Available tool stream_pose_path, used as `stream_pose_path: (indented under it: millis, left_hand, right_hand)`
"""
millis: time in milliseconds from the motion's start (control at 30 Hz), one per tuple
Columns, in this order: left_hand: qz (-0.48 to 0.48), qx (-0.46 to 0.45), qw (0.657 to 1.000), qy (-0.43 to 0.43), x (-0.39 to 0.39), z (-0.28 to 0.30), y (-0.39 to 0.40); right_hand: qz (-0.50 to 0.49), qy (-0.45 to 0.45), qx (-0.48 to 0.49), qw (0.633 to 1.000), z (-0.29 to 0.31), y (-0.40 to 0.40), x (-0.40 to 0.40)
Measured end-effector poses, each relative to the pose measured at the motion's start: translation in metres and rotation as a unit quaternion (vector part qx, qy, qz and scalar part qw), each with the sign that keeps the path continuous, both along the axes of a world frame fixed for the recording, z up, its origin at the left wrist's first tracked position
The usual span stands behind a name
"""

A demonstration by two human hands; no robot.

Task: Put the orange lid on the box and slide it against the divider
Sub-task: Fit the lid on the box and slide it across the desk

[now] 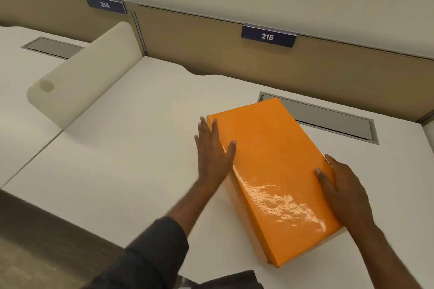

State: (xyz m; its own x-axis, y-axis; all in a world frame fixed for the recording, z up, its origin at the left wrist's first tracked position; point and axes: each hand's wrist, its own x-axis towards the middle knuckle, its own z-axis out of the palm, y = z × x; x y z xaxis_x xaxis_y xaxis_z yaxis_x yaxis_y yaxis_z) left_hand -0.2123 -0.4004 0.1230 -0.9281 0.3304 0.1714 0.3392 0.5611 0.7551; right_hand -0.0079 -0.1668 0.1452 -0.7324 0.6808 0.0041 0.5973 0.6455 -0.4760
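Observation:
The glossy orange lid [272, 171] sits on top of the box and covers it; only a pale sliver of the box [260, 254] shows under its near edge. It lies at an angle on the white desk [122, 152], right of centre. My left hand [212, 148] is flat against the lid's left side, fingers spread and slightly blurred. My right hand [342, 190] rests on the lid's right edge, thumb on top. The rounded cream divider [82, 82] stands far to the left, well apart from the box.
A tan partition wall [211, 49] runs along the back with blue tags 214 [105, 4] and 215 [267, 36]. A grey cable hatch [328, 119] lies just behind the box; another hatch [54, 47] is beyond the divider. The desk's front edge drops to carpet at lower left.

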Motion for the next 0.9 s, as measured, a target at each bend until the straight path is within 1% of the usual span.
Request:
stream_pose_path:
  millis: [33,67,167,200,467,800,900]
  left_hand:
    - [-0.001,-0.022,1.000,0.005,-0.017,0.005,0.002]
    - [0.005,-0.031,0.999,-0.010,-0.034,0.010,0.005]
    - [0.044,-0.014,0.992,-0.119,-0.075,0.020,0.009]
    - [0.050,-0.012,0.989,-0.136,-0.083,0.020,0.009]
    - [0.060,0.036,0.989,-0.131,-0.093,0.005,0.006]
    - [0.058,0.059,0.991,-0.109,-0.101,-0.001,0.004]
    - [0.046,0.074,0.987,-0.133,-0.106,-0.004,0.001]
  right_hand:
    - [0.007,-0.002,0.002,1.000,0.000,-0.003,-0.002]
    - [0.012,-0.005,0.003,1.000,0.001,-0.005,-0.004]
    - [0.011,-0.009,0.014,1.000,0.003,-0.012,-0.010]
    - [0.009,-0.011,0.017,1.000,0.003,-0.012,-0.012]
    - [0.013,-0.049,0.052,0.997,-0.001,-0.013,-0.017]
    - [0.008,-0.069,0.079,0.995,-0.007,-0.013,-0.020]
    - [0.009,-0.075,0.095,0.993,-0.007,-0.016,-0.021]
